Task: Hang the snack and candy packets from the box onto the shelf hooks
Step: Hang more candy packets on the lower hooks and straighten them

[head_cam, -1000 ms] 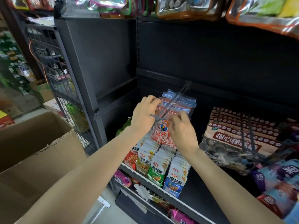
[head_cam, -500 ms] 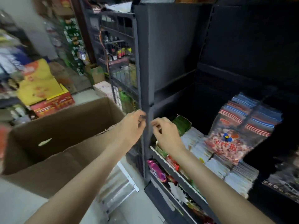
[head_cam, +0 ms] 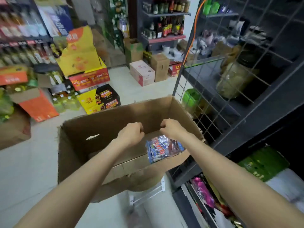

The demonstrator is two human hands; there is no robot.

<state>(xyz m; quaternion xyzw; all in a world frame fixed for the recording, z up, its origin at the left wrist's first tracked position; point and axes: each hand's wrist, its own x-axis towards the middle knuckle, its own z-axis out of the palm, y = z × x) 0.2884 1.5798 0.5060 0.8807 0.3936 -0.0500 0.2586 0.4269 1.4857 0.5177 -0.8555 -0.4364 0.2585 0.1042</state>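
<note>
Left hand (head_cam: 131, 134), right hand (head_cam: 172, 129): curled, empty.

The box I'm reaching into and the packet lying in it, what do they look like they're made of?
The box looks like plain brown corrugated cardboard, matte, with ragged torn edges along its rim. The packet looks like thin glossy plastic film, partly clear: it throws bright crinkled highlights and wrapped sweets seem to show through, though blur leaves that uncertain.

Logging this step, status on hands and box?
Left hand and right hand curled, empty, above open brown cardboard box. One clear blue-and-red candy packet inside. Nothing blocking.
</note>
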